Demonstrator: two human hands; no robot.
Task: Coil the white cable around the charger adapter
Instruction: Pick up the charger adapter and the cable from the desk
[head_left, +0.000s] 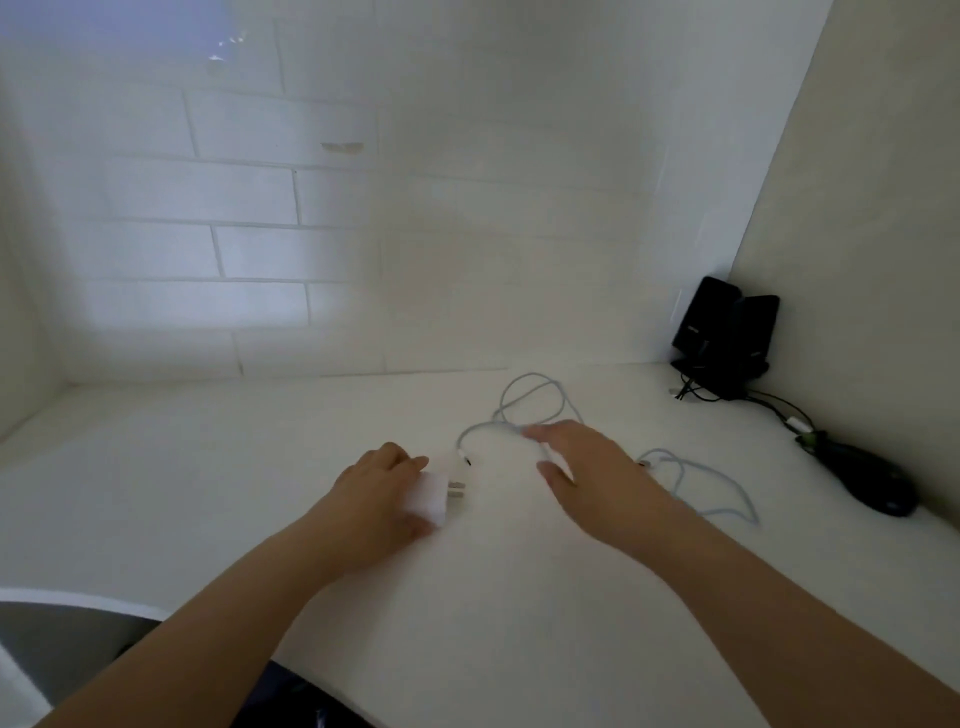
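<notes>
Fingers of my left hand (379, 486) wrap the charger adapter (432, 500), thumb below and the rest curled over its top, so the white block sits gripped in my palm with its two metal prongs (457, 490) poking out to the right. It rests low over the white desk (260, 493); I cannot tell whether it touches the surface. My right hand (592, 470) is spread fairly wide, fingers loosely extended and pointing left, palm down over the white cable (530, 395). The fingertips are at or just on the cable where it bends, but motion blur keeps me from telling whether I am pinching it or only touching it. The cable lies loose on the desk: one loop arcs up behind my right hand toward the tiled wall (208, 249), a short curved run comes down to a free plug end (467, 461) lying just beside the adapter's prongs but apart from them, and another slack run trails out to the right of my wrist. Far right, in the corner, stand two black boxy devices (727, 332) with dark wires (769, 402) running to a black mouse-like object (872, 483), well apart from my hands.
</notes>
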